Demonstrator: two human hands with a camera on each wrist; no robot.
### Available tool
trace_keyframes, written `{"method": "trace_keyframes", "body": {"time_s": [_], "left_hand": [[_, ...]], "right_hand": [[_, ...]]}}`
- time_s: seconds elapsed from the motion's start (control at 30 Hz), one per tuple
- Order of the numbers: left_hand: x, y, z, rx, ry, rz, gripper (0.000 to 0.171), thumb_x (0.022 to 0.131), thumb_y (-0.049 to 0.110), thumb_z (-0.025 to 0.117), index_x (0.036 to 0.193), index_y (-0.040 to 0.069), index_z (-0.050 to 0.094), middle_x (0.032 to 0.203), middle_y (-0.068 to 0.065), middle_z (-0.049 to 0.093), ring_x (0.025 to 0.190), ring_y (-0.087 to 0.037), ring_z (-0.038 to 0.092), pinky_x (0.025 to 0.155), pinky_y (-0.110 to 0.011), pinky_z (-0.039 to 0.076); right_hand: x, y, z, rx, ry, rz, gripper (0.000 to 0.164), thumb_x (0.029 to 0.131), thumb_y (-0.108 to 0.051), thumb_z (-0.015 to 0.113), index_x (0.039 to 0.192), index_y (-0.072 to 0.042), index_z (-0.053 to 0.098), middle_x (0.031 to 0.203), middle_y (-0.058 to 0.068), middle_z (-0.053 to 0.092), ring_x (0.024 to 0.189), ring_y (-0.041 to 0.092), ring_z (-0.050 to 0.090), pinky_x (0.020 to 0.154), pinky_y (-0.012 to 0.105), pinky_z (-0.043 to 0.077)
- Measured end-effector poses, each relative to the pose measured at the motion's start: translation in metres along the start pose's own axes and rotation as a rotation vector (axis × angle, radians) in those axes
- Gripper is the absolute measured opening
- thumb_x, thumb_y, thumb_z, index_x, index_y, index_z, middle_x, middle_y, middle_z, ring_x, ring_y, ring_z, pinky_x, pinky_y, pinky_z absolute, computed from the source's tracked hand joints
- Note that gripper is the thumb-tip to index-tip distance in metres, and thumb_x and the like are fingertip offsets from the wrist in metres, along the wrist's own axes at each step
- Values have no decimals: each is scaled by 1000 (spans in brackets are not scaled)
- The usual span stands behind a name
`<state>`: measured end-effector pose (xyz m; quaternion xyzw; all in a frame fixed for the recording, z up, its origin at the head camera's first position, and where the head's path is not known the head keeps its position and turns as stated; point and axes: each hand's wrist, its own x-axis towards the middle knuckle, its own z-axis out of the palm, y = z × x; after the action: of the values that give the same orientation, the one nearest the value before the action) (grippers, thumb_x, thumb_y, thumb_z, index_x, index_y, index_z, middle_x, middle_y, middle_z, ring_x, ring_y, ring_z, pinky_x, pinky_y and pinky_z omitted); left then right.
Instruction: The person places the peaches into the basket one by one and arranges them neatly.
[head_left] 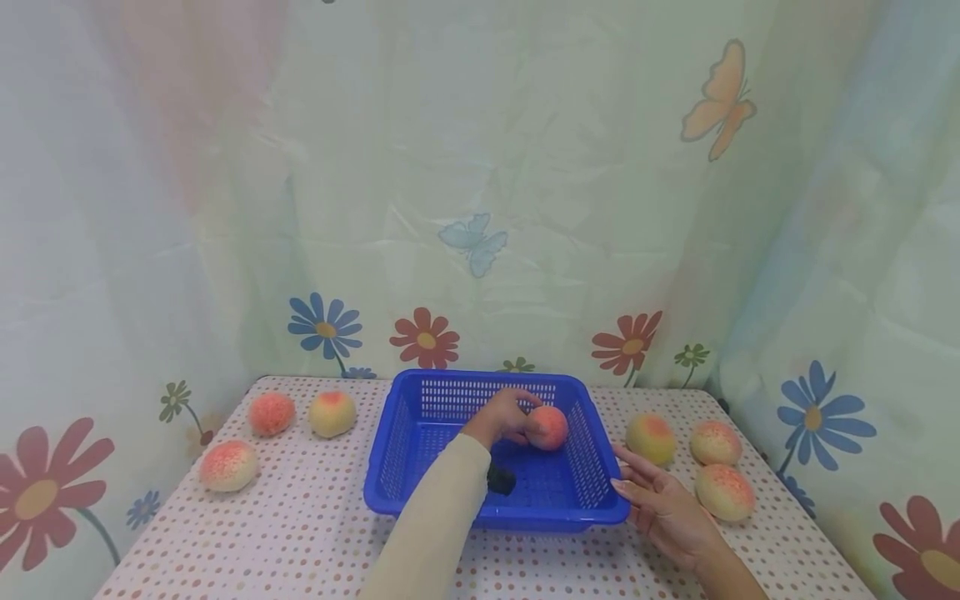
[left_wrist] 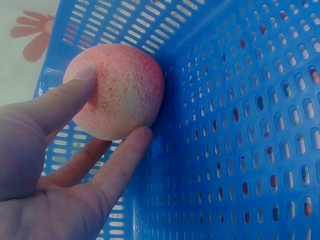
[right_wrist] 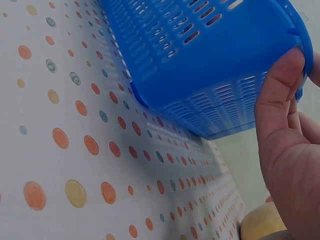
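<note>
A blue plastic basket [head_left: 480,377] with slotted walls stands on the table. Inside it, toward the right wall, my left hand [head_left: 512,417] holds a pink-and-cream peach [head_left: 551,428]. The left wrist view shows the thumb on one side of the peach [left_wrist: 120,90] and the fingers [left_wrist: 122,162] beneath it, close to the basket's slotted wall. My right hand [head_left: 667,508] grips the basket's rim near its front right corner. In the right wrist view, a digit of the right hand [right_wrist: 295,145] presses the outside of the rim.
Three more peaches lie right of the basket, one [head_left: 651,439] near its wall. Left of it are three others, including a red one [head_left: 272,414] and a speckled one [head_left: 228,466]. A dotted cloth [head_left: 300,533] covers the table; a flowered curtain [head_left: 525,167] hangs behind.
</note>
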<state>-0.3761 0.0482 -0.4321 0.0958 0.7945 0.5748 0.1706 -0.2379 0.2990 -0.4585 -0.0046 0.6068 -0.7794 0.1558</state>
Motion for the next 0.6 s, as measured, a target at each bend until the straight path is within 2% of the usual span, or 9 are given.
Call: {"method": "trace_keyframes", "body": {"time_s": [0.17,0.4,0.6], "left_hand": [[0,2,0,21,7,-9,46,83,-2,80,127,6,67,116,-15,64,98,-29,71,88,-48,62],[-2,4,-3,15,8,-2,51,84,-2,80,132,5,65,116,-16,66,98,-29,71,88,-48,62],[-6,6,-7,6,-13,16,48,87,-1,77,133,5,65,109,-15,69,98,-29,72,90,-49,62]], "right_hand": [[1,0,-2,14,-6,2,44,104,-12,58,141,-36,52,118,-2,66,107,16,71,97,34,59],[1,0,-3,25,-20,8,47,105,-13,58,145,-34,48,119,-2,67,108,17,72,98,36,59],[1,0,-5,5,-13,15,63,104,-14,59,160,-25,30,117,-2,65,107,16,72,98,35,59]]}}
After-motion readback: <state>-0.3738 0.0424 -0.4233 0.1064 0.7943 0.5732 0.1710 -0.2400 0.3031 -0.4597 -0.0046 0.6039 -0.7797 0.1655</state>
